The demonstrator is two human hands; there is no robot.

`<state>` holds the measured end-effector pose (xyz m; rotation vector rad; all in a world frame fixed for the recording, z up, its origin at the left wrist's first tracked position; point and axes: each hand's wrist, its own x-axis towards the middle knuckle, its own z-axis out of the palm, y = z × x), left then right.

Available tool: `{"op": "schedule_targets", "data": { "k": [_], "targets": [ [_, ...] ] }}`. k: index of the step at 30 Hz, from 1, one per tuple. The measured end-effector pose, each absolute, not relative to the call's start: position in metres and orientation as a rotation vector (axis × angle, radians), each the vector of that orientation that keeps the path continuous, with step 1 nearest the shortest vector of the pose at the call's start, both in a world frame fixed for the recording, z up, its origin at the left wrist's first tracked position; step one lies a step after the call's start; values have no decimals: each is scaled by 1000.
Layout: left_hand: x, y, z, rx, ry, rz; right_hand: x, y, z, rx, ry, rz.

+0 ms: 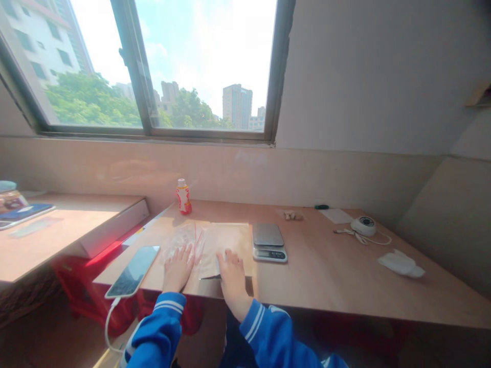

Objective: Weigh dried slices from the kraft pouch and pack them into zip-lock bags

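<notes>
My left hand (178, 268) lies with fingers stretched out on clear plastic zip bags (194, 236), which have a red seal line. A flat sheet of brown paper or a paper bag (230, 235) lies beside the bags, partly overlapped by them. My right hand (232, 276) rests on its near part, thumb apart from the fingers; a small pale patch by the thumb is too unclear to name. A dark slit shows at the near edge of the brown paper. Just right of it stands a digital kitchen scale (269, 243) with nothing on its plate.
A phone (133, 271) with a charging cable lies left, at the table's edge. A drink bottle (183, 197) stands at the back. Rightward are small beige pieces (293, 216), a white dome camera (363, 226) with cables, and a crumpled white wrapper (401, 263). Red stools (82, 278) stand below.
</notes>
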<state>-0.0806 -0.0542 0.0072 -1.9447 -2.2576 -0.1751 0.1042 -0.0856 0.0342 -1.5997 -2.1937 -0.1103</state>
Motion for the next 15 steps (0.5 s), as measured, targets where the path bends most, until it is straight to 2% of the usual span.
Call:
{"op": "schedule_targets", "data": {
  "k": [8, 12, 15],
  "targets": [
    [-83, -51, 5, -1933, -2304, -188, 102, -24, 30, -1586, -2187, 6],
    [-85, -49, 2, -1937, -2279, -185, 135, -7, 44, -1275, -2349, 244],
    [-85, -49, 0, -1931, -2286, -176, 183, 18, 58, -1185, -2112, 290]
  ]
}}
